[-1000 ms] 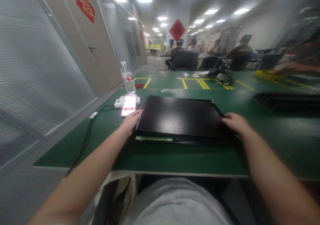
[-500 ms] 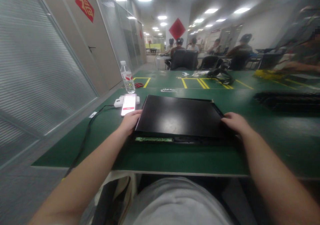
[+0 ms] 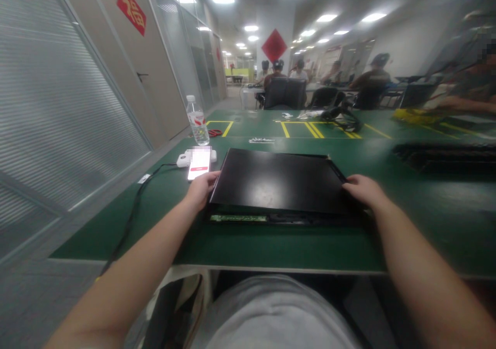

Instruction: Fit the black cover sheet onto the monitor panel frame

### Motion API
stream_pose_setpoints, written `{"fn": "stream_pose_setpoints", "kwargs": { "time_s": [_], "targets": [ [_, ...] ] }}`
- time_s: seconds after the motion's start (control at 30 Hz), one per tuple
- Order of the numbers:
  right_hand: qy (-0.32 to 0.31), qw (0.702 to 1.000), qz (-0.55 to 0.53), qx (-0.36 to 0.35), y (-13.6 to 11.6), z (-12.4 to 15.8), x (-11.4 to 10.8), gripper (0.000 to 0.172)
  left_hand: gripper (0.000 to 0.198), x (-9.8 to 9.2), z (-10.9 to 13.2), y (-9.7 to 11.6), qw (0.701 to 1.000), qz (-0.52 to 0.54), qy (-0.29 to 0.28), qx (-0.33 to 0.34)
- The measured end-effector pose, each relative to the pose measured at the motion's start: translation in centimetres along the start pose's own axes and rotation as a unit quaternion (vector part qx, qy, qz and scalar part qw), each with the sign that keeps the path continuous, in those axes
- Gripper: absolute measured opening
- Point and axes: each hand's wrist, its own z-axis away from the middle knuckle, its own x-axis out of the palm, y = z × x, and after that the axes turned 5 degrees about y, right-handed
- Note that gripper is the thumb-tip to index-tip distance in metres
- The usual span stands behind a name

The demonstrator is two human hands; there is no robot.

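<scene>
A flat black screen panel (image 3: 277,181), glossy with a light patch reflected in it, lies over a dark frame on the green table. My left hand (image 3: 201,188) grips its left edge, and my right hand (image 3: 363,190) grips its right edge; the undersides of both hands are hidden. The panel sits slightly askew, its near edge apart from the frame. Along the near side of the frame a green circuit board strip (image 3: 238,218) shows, with a black strip (image 3: 306,219) to its right.
Left of the panel are a lit phone (image 3: 199,164), a white power strip with a black cable (image 3: 134,209) and a water bottle (image 3: 198,122). Red scissors (image 3: 215,132) lie behind. A dark stack (image 3: 445,158) stands at right. Several people sit farther back.
Almost nothing differs. Both hands keep their places on the panel's sides, and its near edge seems to have shifted very slightly, with a little more of the circuit board strip showing.
</scene>
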Motion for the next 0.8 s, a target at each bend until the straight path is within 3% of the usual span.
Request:
{"fn": "stream_pose_setpoints", "kwargs": {
  "time_s": [0.13, 0.3, 0.43, 0.6, 0.7, 0.8],
  "targets": [
    [0.004, 1.0, 0.001, -0.002, 0.0, 0.0, 0.0, 0.039, 0.023, -0.1, 0.0, -0.1, 1.0, -0.02, 0.014, -0.005],
    [-0.009, 1.0, 0.012, -0.001, -0.2, 0.1, -0.2, 0.042, 0.044, -0.4, 0.4, -0.4, 0.99, -0.123, 0.015, 0.061],
    [0.001, 1.0, 0.018, -0.004, -0.1, 0.1, -0.1, 0.039, 0.051, -0.4, 0.6, -0.4, 0.985, -0.162, -0.016, 0.063],
    [-0.005, 1.0, 0.013, -0.006, -0.2, 0.1, -0.2, 0.038, 0.037, -0.3, 0.7, -0.2, 0.976, -0.184, 0.024, 0.115],
    [-0.006, 1.0, 0.005, -0.004, -0.2, 0.2, -0.2, 0.038, 0.032, -0.1, 0.9, 0.0, 0.979, -0.166, 0.02, 0.119],
    [0.01, 1.0, -0.025, 0.002, -0.1, 0.3, -0.1, 0.057, 0.029, 0.1, 1.2, 0.3, 0.984, -0.139, 0.013, 0.112]
  ]
}}
